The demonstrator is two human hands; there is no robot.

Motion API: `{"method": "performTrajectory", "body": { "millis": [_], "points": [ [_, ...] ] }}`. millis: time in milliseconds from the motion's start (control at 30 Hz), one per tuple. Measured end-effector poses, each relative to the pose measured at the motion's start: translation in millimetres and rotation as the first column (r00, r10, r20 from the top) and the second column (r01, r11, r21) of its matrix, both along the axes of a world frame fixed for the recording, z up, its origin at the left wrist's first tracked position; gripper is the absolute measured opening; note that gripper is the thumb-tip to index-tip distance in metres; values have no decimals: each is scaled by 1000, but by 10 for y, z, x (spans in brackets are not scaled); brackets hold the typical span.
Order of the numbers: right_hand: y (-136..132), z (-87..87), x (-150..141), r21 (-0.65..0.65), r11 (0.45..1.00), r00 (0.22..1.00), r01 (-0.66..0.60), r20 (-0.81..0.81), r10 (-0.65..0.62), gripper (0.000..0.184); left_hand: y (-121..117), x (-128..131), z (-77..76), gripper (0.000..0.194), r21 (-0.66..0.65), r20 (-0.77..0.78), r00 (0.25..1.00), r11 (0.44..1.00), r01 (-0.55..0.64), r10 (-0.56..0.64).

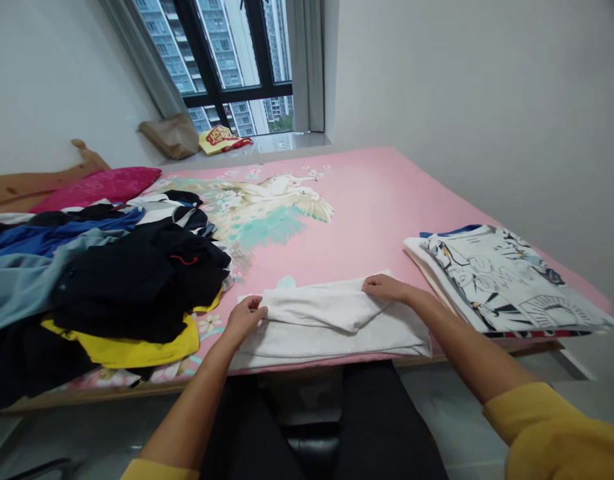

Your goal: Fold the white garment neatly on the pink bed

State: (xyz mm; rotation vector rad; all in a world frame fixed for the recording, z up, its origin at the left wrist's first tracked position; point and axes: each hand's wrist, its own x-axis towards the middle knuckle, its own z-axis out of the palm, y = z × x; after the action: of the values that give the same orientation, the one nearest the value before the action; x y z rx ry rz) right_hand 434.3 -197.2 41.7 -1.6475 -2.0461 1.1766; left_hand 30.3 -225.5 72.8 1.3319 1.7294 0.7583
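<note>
A white garment (331, 323) lies partly folded at the near edge of the pink bed sheet (377, 207). My left hand (245, 316) pinches the left end of its folded-over upper layer, fingers closed on the cloth. My right hand (387, 287) grips the right end of that same layer, fingers curled down over the fabric. Both forearms reach in from below; yellow sleeves show at the elbows.
A pile of unfolded clothes (111, 280), black, blue, grey and yellow, covers the bed's left side. A folded stack topped by a white printed shirt (507, 277) lies at the right edge. A red pillow (99, 187) sits at the back left, a window sill beyond.
</note>
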Motion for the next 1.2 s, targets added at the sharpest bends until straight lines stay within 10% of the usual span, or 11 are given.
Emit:
{"method": "performTrajectory", "body": {
  "millis": [333,633,867,1033,1200],
  "points": [
    [-102,-14,-49,69,997,998,47,41,-50,22,98,-37,146,29,-51,-24,994,993,108,-110],
    [-105,98,-83,84,995,998,57,33,-60,26,216,61,791,27,176,310,912,959,221,-267],
    [-154,118,-128,148,980,980,135,124,-154,13,58,-88,246,32,-226,179,962,943,245,-207],
    [-616,308,-396,467,858,948,216,111,-299,13,97,-110,68,38,-195,200,972,968,161,-122],
    [-1325,56,-839,648,753,951,114,148,-272,15,212,-41,111,43,-144,271,959,982,120,-77]
  ]
}}
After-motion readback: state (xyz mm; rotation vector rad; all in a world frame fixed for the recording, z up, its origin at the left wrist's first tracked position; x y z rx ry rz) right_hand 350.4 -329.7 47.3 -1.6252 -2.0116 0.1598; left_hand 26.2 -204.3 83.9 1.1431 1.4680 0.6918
